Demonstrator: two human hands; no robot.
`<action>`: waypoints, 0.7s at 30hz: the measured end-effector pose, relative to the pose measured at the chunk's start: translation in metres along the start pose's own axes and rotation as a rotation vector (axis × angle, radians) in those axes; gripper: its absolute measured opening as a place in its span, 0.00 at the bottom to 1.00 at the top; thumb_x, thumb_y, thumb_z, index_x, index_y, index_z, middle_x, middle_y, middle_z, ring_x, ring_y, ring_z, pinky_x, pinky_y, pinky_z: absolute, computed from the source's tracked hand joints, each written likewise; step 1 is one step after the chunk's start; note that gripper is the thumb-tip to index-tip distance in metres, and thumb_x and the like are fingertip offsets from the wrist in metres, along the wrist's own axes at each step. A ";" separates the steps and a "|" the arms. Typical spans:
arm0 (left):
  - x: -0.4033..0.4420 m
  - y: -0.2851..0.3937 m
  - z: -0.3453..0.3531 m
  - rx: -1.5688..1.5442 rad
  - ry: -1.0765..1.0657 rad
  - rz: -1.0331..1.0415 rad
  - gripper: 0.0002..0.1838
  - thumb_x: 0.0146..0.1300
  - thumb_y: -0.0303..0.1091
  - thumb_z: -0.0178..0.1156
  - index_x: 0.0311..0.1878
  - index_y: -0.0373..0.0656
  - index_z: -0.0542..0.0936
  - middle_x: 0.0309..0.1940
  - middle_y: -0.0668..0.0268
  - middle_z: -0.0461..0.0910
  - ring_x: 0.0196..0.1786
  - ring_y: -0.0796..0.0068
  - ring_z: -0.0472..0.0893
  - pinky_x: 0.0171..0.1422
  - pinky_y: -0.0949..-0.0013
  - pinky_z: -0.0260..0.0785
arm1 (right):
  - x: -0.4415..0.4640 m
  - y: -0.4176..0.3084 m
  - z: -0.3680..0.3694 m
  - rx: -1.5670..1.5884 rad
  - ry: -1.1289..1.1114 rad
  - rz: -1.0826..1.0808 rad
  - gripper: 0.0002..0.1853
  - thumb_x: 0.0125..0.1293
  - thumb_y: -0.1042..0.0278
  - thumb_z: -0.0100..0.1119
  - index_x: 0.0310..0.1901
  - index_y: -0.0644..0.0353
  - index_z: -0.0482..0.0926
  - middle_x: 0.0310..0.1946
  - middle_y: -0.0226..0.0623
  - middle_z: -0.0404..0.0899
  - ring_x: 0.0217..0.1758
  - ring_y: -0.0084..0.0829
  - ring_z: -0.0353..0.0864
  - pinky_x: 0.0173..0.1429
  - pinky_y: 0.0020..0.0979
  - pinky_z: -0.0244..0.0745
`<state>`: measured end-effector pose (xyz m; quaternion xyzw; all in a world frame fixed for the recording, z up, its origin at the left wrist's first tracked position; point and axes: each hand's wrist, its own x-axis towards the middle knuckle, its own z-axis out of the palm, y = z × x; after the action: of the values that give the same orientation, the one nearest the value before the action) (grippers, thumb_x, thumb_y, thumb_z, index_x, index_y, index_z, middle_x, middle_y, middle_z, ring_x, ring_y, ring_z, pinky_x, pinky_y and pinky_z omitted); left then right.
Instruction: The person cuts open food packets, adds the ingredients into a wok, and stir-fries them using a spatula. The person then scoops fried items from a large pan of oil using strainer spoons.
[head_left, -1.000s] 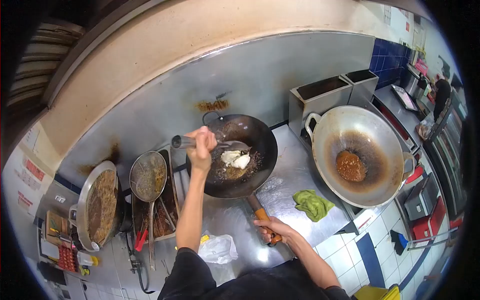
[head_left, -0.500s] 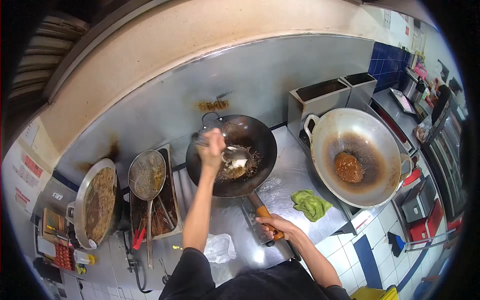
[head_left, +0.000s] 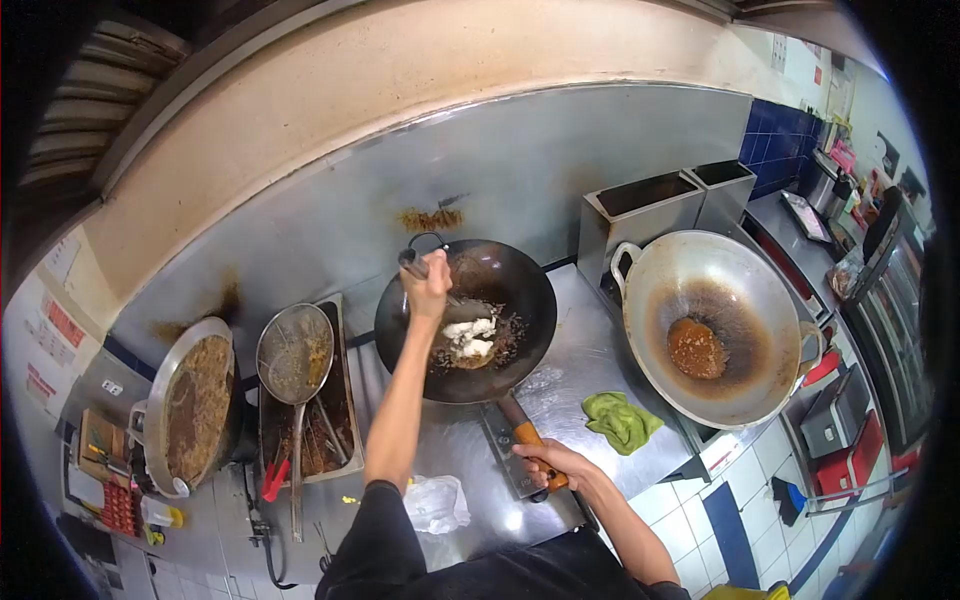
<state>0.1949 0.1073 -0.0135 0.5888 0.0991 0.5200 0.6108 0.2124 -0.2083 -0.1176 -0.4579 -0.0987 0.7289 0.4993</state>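
My left hand (head_left: 428, 284) is closed around the thick dark handle of a ladle (head_left: 409, 259), held over the wok (head_left: 530, 335). The ladle's head is hard to make out against the wok. Several soft white clumps (head_left: 472, 336) lie in the wok's middle among dark, finely chopped bits (head_left: 508, 325). My right hand (head_left: 553, 466) grips the wok's long wooden handle (head_left: 526, 434), which points toward me. By my left forearm, a crumpled clear plastic bag (head_left: 436, 503) lies on the steel counter (head_left: 560, 378).
To the right stand a large pale wok (head_left: 640, 330) with brown sauce and a green cloth (head_left: 622, 421). A strainer (head_left: 295, 352) rests across a rectangular tray (head_left: 349, 425) at left, beside a big pan of brown food (head_left: 198, 400). A steel splash wall (head_left: 330, 215) rises behind.
The left hand has turned slightly with the ladle, its handle now steeper. More of the white clumps shows in the wok. My right hand keeps hold of the handle.
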 end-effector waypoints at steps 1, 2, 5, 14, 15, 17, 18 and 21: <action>0.007 0.011 0.002 -0.011 0.024 -0.011 0.21 0.67 0.30 0.53 0.16 0.46 0.64 0.11 0.76 0.62 0.14 0.87 0.60 0.18 0.76 0.50 | -0.001 -0.002 -0.003 -0.007 0.007 -0.004 0.16 0.66 0.57 0.61 0.31 0.54 0.66 0.15 0.24 0.66 0.11 0.18 0.64 0.14 0.23 0.61; 0.011 0.019 0.000 -0.042 -0.042 0.058 0.21 0.67 0.30 0.52 0.16 0.46 0.64 0.11 0.77 0.60 0.14 0.87 0.58 0.18 0.76 0.49 | 0.000 -0.005 -0.002 -0.022 0.009 -0.024 0.16 0.65 0.56 0.62 0.31 0.55 0.66 0.15 0.24 0.66 0.11 0.18 0.64 0.14 0.23 0.61; 0.020 0.061 0.006 -0.027 -0.170 0.116 0.22 0.68 0.32 0.51 0.15 0.48 0.63 0.11 0.76 0.60 0.14 0.86 0.56 0.19 0.74 0.47 | 0.002 0.000 -0.001 -0.009 0.002 -0.001 0.16 0.65 0.56 0.62 0.31 0.55 0.66 0.15 0.24 0.66 0.11 0.19 0.64 0.14 0.23 0.62; 0.013 0.002 0.002 0.140 -0.020 0.027 0.20 0.65 0.32 0.51 0.15 0.44 0.65 0.13 0.76 0.64 0.16 0.86 0.61 0.20 0.75 0.51 | 0.000 0.002 0.003 -0.016 0.028 0.004 0.15 0.65 0.58 0.62 0.36 0.54 0.65 0.17 0.24 0.66 0.12 0.19 0.66 0.14 0.22 0.62; 0.011 0.015 0.007 0.075 -0.020 0.018 0.20 0.65 0.32 0.51 0.15 0.44 0.65 0.13 0.76 0.63 0.16 0.86 0.61 0.20 0.75 0.51 | 0.001 0.000 0.001 -0.026 0.021 -0.001 0.15 0.65 0.57 0.62 0.37 0.54 0.65 0.17 0.24 0.67 0.12 0.19 0.66 0.14 0.22 0.62; 0.003 0.040 0.008 0.004 -0.074 0.173 0.22 0.68 0.34 0.51 0.16 0.46 0.62 0.13 0.77 0.60 0.17 0.87 0.59 0.22 0.76 0.50 | 0.003 0.005 0.000 -0.001 0.008 0.018 0.15 0.65 0.57 0.62 0.39 0.55 0.65 0.18 0.24 0.67 0.12 0.19 0.66 0.13 0.22 0.62; -0.007 0.052 0.010 -0.022 -0.046 0.153 0.22 0.68 0.34 0.51 0.16 0.46 0.62 0.13 0.77 0.60 0.17 0.87 0.58 0.22 0.76 0.50 | 0.003 0.005 0.001 0.009 0.021 0.016 0.15 0.65 0.57 0.62 0.38 0.55 0.65 0.18 0.24 0.67 0.12 0.19 0.66 0.14 0.22 0.62; -0.026 0.035 0.009 0.126 0.098 0.185 0.22 0.69 0.33 0.50 0.16 0.45 0.62 0.13 0.77 0.61 0.18 0.87 0.60 0.23 0.76 0.51 | 0.010 0.012 0.006 0.021 0.022 0.014 0.15 0.65 0.57 0.62 0.36 0.54 0.66 0.18 0.25 0.67 0.12 0.20 0.67 0.14 0.22 0.62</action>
<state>0.1724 0.0742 0.0052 0.6066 0.1068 0.5949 0.5164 0.1989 -0.2036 -0.1272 -0.4611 -0.0825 0.7283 0.5002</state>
